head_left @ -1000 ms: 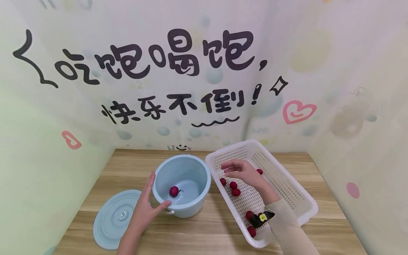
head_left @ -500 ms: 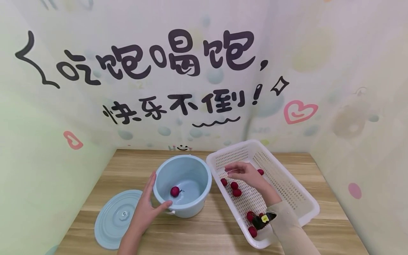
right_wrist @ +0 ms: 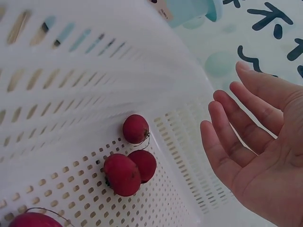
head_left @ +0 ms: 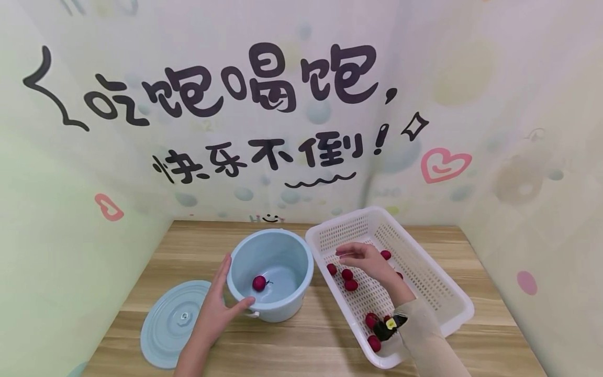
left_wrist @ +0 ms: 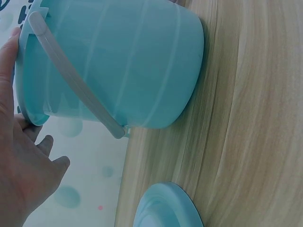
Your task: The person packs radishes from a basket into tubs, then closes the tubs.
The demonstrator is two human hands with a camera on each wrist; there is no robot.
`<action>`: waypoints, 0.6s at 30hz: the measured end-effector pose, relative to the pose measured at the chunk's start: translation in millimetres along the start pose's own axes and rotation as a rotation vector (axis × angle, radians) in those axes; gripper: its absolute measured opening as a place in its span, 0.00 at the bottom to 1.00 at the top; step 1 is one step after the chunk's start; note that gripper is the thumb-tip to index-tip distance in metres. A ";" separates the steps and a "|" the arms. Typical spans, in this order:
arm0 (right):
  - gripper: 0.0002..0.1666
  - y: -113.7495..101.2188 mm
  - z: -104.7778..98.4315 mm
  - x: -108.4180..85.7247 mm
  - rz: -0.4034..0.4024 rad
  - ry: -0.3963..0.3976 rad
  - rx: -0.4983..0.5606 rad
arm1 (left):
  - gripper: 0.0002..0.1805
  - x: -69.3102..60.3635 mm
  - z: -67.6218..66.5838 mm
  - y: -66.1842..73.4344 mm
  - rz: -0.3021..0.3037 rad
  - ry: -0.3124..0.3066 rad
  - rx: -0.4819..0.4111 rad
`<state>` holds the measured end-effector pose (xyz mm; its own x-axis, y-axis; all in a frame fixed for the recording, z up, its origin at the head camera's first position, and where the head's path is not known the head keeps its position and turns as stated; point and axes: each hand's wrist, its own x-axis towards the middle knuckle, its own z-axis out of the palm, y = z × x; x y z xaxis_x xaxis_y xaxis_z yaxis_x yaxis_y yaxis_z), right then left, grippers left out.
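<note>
My left hand (head_left: 214, 314) rests against the near-left rim of a light blue bucket (head_left: 282, 310), thumb and fingers spread. In the left wrist view the bucket (left_wrist: 128, 66) shows its pale handle (left_wrist: 78, 87) hanging down its side. One red radish (head_left: 259, 283) with a thin root lies on the bucket's bottom. Over the white perforated basket (head_left: 459, 309) hovers my right hand (head_left: 369, 261), holding nothing, its fingers loosely bent. Several radishes (head_left: 350, 285) lie inside the basket. The right wrist view shows a group of radishes (right_wrist: 122, 175) below and beside the hand (right_wrist: 265, 142).
A light blue lid (head_left: 165, 335) lies on the wooden table (head_left: 301, 351), left of the bucket and partly behind my left forearm. The basket stands close to the bucket's right side. Printed wall panels (head_left: 282, 199) enclose the table at the back and sides.
My right hand has drifted slightly to the right over the basket, and a radish beside its forearm now shows. My left hand, the bucket and the radish in it stay in place.
</note>
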<state>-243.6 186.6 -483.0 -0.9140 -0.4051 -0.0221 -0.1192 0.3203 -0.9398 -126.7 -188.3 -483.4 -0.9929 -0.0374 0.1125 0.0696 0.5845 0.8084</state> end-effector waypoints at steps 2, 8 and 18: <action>0.24 3.2 -0.2 0.0 0.007 0.009 0.001 | 0.60 0.1 0.1 0.2 -0.001 -0.001 0.001; 0.23 13.4 -1.4 0.8 0.027 0.035 0.004 | 0.60 0.1 0.3 1.4 -0.020 -0.009 0.011; 0.22 27.8 -2.7 4.5 0.113 0.066 -0.004 | 0.60 1.0 0.3 1.6 -0.030 -0.010 0.015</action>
<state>-252.1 195.9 -508.4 -0.9453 -0.3089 -0.1048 -0.0156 0.3638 -0.9314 -127.6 -187.1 -482.2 -0.9955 -0.0467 0.0827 0.0388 0.5953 0.8026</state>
